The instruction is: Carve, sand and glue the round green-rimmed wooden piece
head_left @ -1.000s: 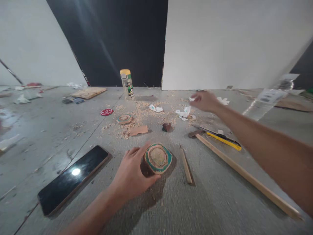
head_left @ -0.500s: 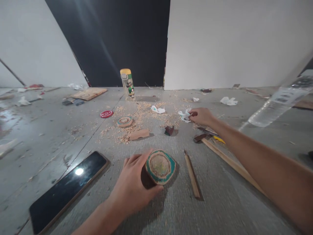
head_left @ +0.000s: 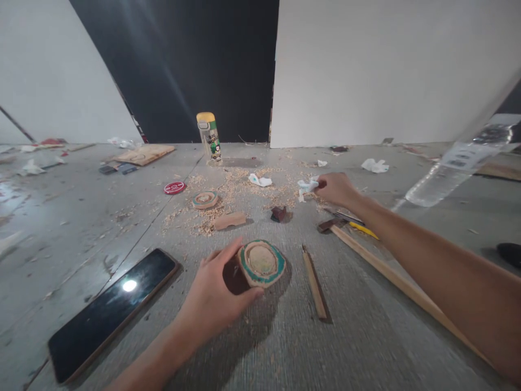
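Note:
My left hand (head_left: 215,296) grips a round wooden piece with a teal painted rim (head_left: 261,263), tilted up off the grey table (head_left: 285,347). My right hand (head_left: 337,188) reaches far across the table and pinches a crumpled white tissue (head_left: 306,186). A chisel-like wooden stick (head_left: 314,281) lies just right of the round piece. A hammer with a long wooden handle (head_left: 391,271) and a yellow utility knife (head_left: 363,229) lie under my right forearm.
A black phone (head_left: 109,309) lies at the near left. Wood shavings (head_left: 228,198), a second small teal-rimmed disc (head_left: 205,199), a wood offcut (head_left: 230,220), a dark red block (head_left: 279,213), a red lid (head_left: 175,188), a yellow-capped bottle (head_left: 209,137) and a clear water bottle (head_left: 456,163) are further back.
My right hand came down from above the table onto the white tissue and closed on it. My left hand stayed on the round wooden piece.

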Demonstrator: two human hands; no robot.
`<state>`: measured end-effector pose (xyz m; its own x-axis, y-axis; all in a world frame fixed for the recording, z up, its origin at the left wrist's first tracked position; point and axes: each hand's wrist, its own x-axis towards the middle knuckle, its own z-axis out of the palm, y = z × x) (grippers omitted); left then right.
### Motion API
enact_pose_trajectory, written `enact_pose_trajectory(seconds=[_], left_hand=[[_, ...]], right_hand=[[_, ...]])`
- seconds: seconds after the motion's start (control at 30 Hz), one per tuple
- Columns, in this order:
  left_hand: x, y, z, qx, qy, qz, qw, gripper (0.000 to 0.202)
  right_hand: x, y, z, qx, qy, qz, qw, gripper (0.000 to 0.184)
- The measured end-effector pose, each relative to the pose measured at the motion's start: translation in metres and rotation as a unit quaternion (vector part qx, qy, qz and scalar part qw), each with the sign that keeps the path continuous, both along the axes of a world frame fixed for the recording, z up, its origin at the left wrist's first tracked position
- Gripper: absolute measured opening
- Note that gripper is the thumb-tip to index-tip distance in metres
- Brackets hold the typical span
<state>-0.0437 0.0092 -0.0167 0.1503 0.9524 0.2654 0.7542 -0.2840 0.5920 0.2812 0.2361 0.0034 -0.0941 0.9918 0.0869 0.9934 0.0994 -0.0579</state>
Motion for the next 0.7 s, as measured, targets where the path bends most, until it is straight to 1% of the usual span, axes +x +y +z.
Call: enact_pose_trajectory(seconds=[0.13, 0.3, 0.37, 0.43, 0.5, 0.57, 0.6, 0.63, 0.7], left_hand=[[0.000, 0.002, 0.003, 0.019, 0.038, -0.012, 0.999, 0.069], [0.001, 0.003, 0.005, 0.036, 0.044, -0.034, 0.998, 0.066], [0.001, 0.003, 0.006, 0.045, 0.045, -0.041, 0.997, 0.064], [0.001, 0.004, 0.006, 0.054, 0.045, -0.044, 0.997, 0.062], [0.001, 0.004, 0.007, 0.053, 0.045, -0.041, 0.997, 0.061], [0.000, 0.005, 0.008, 0.028, 0.049, -0.033, 0.998, 0.062], [0.000, 0.005, 0.009, 0.013, 0.053, -0.027, 0.998, 0.062], [-0.001, 0.005, 0.009, 0.000, 0.058, -0.022, 0.998, 0.063], [-0.002, 0.005, 0.009, -0.004, 0.068, -0.018, 0.998, 0.064]], right_hand=[[0.002, -0.005, 0.001, -0.011, -0.005, -0.009, 1.000, 0.026], [0.006, -0.014, -0.001, -0.025, -0.001, -0.015, 1.000, 0.025], [0.007, -0.020, 0.000, -0.020, 0.004, -0.016, 1.000, 0.025], [0.008, -0.026, 0.004, -0.007, 0.011, -0.014, 1.000, 0.026], [0.007, -0.033, 0.014, 0.018, 0.022, -0.011, 1.000, 0.024], [0.002, -0.048, 0.030, 0.054, 0.040, -0.002, 0.998, 0.018], [-0.003, -0.059, 0.040, 0.075, 0.052, 0.007, 0.996, 0.015], [-0.010, -0.075, 0.051, 0.099, 0.065, 0.019, 0.993, 0.016], [-0.029, -0.122, 0.070, 0.136, 0.092, 0.048, 0.985, 0.027]])
